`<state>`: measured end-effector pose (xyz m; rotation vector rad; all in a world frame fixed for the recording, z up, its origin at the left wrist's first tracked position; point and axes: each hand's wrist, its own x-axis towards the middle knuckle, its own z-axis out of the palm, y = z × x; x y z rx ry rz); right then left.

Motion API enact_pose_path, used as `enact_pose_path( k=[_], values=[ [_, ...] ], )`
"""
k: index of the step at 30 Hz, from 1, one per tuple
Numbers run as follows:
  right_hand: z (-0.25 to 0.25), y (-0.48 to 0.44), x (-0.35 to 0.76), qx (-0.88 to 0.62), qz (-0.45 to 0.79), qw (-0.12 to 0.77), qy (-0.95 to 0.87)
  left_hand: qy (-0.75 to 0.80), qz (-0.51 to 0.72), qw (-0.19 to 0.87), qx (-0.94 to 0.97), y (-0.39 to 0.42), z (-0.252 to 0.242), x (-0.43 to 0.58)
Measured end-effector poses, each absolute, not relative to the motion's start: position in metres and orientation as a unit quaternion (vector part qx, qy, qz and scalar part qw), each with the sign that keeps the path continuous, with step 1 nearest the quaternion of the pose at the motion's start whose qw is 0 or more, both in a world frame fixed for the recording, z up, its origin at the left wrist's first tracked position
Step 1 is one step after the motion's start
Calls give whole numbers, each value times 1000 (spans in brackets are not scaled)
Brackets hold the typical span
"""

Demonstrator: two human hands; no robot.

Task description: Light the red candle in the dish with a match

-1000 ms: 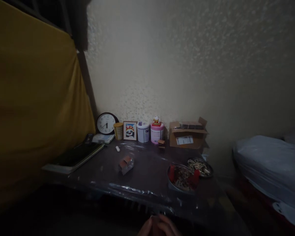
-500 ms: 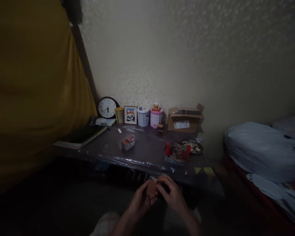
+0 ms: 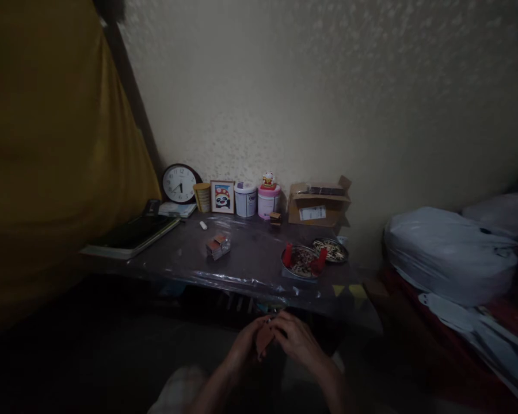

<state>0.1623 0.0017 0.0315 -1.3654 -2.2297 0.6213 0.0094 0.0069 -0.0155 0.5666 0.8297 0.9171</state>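
Observation:
A small brown matchbox (image 3: 264, 338) is held low in front of the table's near edge, tilted. My left hand (image 3: 243, 347) is closed around its left side and underside. My right hand (image 3: 299, 338) pinches at the upper right end of the matchbox, where a small pale bit shows between the fingers. What exactly the right fingertips grip is too dark and small to make out. On the table, a clear-wrapped stack of similar matchboxes (image 3: 218, 246) lies left of centre. At the right stand a round dish with red pieces and small sticks (image 3: 303, 262) and a second dish of pale sticks (image 3: 330, 251).
Along the wall stand a clock (image 3: 179, 184), a yellow cup (image 3: 202, 198), a panda picture (image 3: 223, 197), two lidded tubs (image 3: 246, 201) and an open cardboard box (image 3: 318, 208). A large book-like slab (image 3: 132, 237) lies left. White bags (image 3: 449, 253) sit at the right.
The view has shifted slightly, moving the table left and up in the picture. The matchbox has tilted in my hands, and my right fingers have closed in over its upper end.

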Motion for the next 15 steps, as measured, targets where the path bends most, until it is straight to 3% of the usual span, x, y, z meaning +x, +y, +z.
enact_pose_path(
  k=[7, 15],
  values=[
    [30, -1, 168, -486, 222, 170, -828, 407, 369, 757, 355, 16, -33, 14],
    [31, -4, 169, -466, 228, 183, -835, 438, 344, 730, 396, 12, -27, 11]
  ],
)
